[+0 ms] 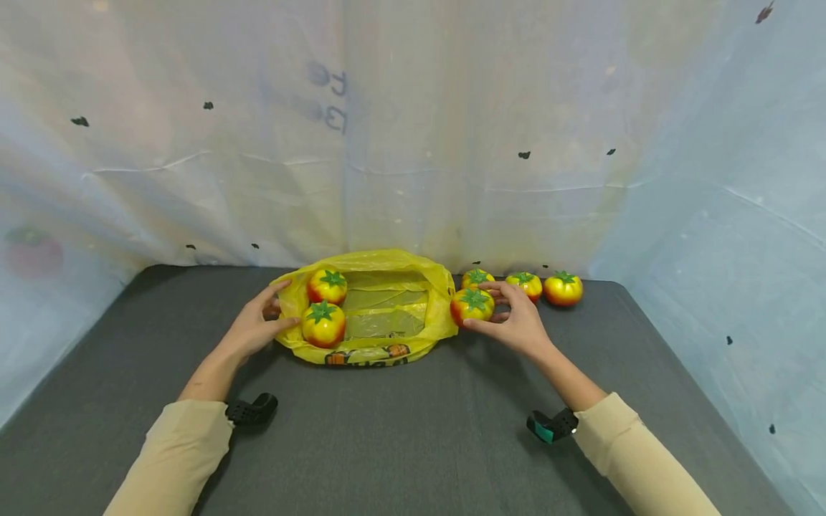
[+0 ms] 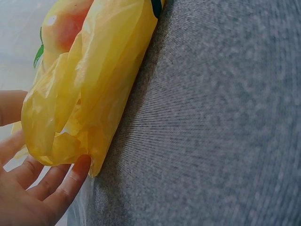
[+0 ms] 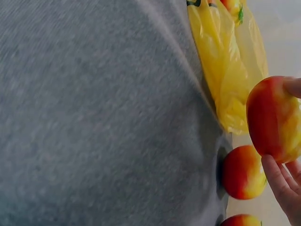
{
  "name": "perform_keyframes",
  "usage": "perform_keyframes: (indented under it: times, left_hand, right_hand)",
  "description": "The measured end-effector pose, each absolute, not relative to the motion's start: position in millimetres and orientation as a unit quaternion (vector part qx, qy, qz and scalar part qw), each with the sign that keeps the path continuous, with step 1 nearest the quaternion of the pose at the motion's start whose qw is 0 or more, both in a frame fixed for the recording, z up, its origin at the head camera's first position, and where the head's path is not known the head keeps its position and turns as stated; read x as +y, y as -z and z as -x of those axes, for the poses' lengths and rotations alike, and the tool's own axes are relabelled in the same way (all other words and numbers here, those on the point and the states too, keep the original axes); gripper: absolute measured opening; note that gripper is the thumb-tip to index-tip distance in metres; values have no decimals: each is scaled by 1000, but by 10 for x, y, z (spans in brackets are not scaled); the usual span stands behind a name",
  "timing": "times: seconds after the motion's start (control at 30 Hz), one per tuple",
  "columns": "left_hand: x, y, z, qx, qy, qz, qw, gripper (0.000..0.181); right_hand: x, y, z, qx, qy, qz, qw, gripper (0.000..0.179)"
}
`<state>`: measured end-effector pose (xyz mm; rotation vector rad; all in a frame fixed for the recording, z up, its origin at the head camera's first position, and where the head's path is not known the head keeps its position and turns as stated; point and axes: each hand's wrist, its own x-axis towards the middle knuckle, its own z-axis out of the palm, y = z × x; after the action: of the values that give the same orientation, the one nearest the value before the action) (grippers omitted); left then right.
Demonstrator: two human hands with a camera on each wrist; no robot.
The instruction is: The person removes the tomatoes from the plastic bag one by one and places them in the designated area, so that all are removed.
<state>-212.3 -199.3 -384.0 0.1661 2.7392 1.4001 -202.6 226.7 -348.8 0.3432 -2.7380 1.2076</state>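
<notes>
A yellow plastic bag (image 1: 374,355) lies wide open on the dark table, with two red-and-yellow toy tomatoes (image 1: 324,325) inside at its left end. My left hand (image 1: 253,326) holds the bag's left rim, thumb on the near side and fingers farther back. In the left wrist view, several fingertips (image 2: 77,172) touch the thin plastic from outside. At the bag's right rim, my right hand (image 1: 516,322) grips another toy tomato (image 1: 472,307) with a green leafy top. The right wrist view shows this held tomato (image 3: 273,120) raised above the level of the others.
Three more toy tomatoes stand in a row at the table's back edge, right of the bag; the rightmost tomato (image 1: 563,289) is the farthest from it. A pale plastic sheet (image 1: 413,143) hangs behind the table (image 1: 387,444) and along both sides.
</notes>
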Motion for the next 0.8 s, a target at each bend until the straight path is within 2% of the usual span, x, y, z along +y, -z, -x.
perform_keyframes:
  times: [0.8]
  left_hand:
    - [-1983,3839,2118,887,-458,-53,28,76]
  right_hand:
    - [2488,3662,2011,-936,-331,-112,40,64]
